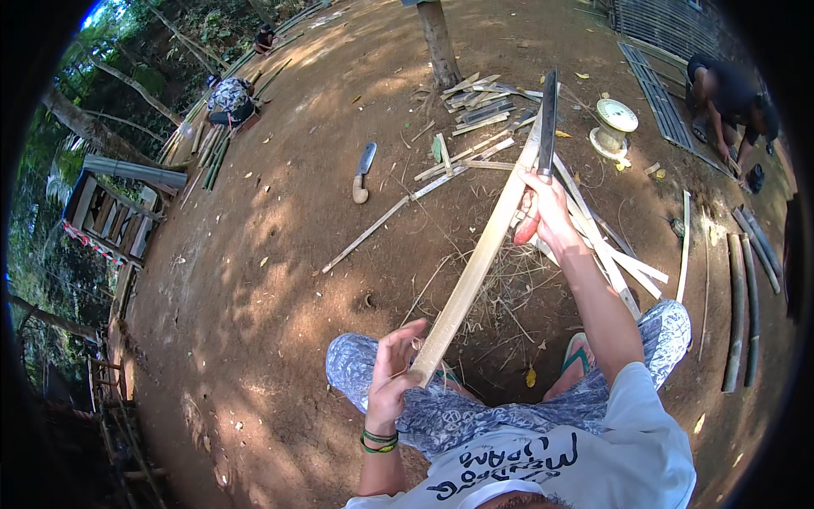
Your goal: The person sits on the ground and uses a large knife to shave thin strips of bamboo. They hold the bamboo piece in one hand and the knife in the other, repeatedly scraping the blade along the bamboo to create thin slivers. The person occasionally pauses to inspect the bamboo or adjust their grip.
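Note:
My right hand (549,208) is wrapped round the reddish handle of a machete (549,119), its long dark blade pointing away from me. Along the left side of that blade runs a long, pale split bamboo slat (475,284), slanting from far right down toward my lap. At the slat's near end is my left hand (394,365), the thumb against the wood and the fingers partly stretched beside it. Whether the blade touches the slat, I cannot tell. Thin shavings (509,288) litter the ground under the slat.
A second knife (364,174) lies on the dirt. Cut slats (483,106) are piled by a tree trunk (437,47), near a pale spool (612,127). Bamboo poles (735,314) lie at right. One person (733,93) crouches at far right; others (231,97) work at far left.

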